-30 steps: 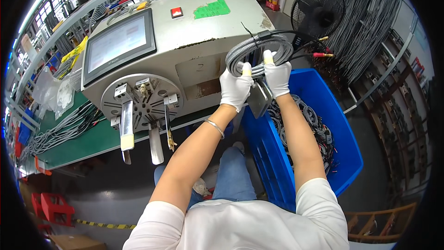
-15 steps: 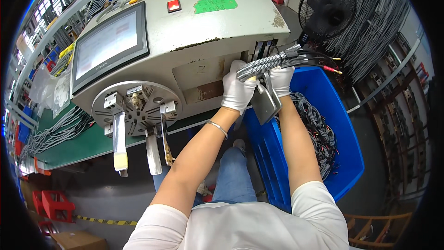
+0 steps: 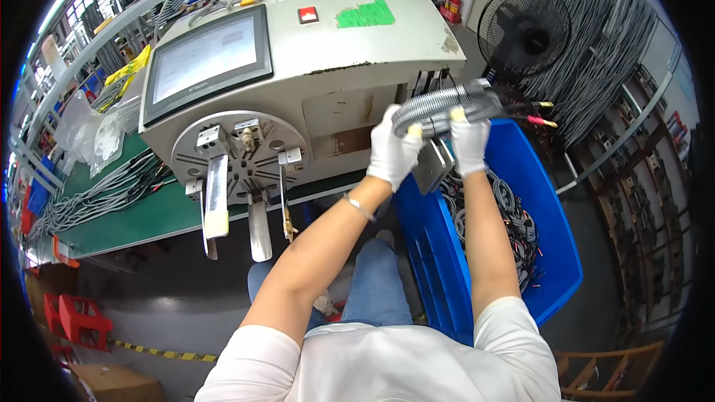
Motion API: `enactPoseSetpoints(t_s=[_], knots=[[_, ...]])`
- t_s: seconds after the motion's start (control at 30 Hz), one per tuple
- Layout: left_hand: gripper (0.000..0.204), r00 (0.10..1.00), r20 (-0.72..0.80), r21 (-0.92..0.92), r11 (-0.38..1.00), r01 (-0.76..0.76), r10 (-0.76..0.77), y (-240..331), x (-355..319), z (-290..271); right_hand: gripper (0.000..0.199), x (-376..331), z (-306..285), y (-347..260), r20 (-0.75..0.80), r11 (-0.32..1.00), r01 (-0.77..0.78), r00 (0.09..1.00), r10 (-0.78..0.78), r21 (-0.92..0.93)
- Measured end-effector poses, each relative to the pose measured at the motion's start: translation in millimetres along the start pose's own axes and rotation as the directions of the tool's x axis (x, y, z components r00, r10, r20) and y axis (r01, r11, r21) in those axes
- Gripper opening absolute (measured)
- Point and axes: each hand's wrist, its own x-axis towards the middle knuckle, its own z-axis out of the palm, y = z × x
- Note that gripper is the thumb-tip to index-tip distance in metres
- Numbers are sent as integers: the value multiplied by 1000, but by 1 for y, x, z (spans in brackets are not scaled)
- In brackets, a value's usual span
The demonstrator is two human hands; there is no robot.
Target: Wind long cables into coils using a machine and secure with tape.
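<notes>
A thick coil of grey braided-looking cable (image 3: 436,106) is held up beside the right end of the machine. Its black and red ends with gold-coloured tips stick out to the right. My left hand (image 3: 395,150), in a white glove with yellowish fingertips, grips the coil's left end. My right hand (image 3: 469,143), gloved alike, is closed around the coil's right part. Just below the coil, between my hands, are flat grey metal plates (image 3: 432,166) on the machine's side. Whether the coil still touches them I cannot tell.
The cream machine (image 3: 357,52) carries a screen (image 3: 208,56) and a round slotted disc (image 3: 238,152) with protruding metal arms. A blue bin (image 3: 555,231) with several coiled cables stands below my right arm. A black fan (image 3: 525,30) is beyond. Loose cables lie on the green table (image 3: 112,219).
Both hands have lifted the cable coil, which now sits higher above the metal plates. My right hand has come round to the coil's near side. The view has shifted slightly.
</notes>
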Motion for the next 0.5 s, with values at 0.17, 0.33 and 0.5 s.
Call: enactPoseSetpoints(t_s=[0.17,0.33,0.5], knots=[[14,970,151,29,982,186,-188,37,-58,-2,15,-34,-58,-49,-30,987,120,992,-123,-107],[17,872,256,23,905,426,-417,57,-78,-3,17,-59,-88,-85,156,805,-417,908,388,422],[16,836,279,-47,863,503,-472,70,-75,3,20,-50,-90,-105,291,676,-449,894,342,585]])
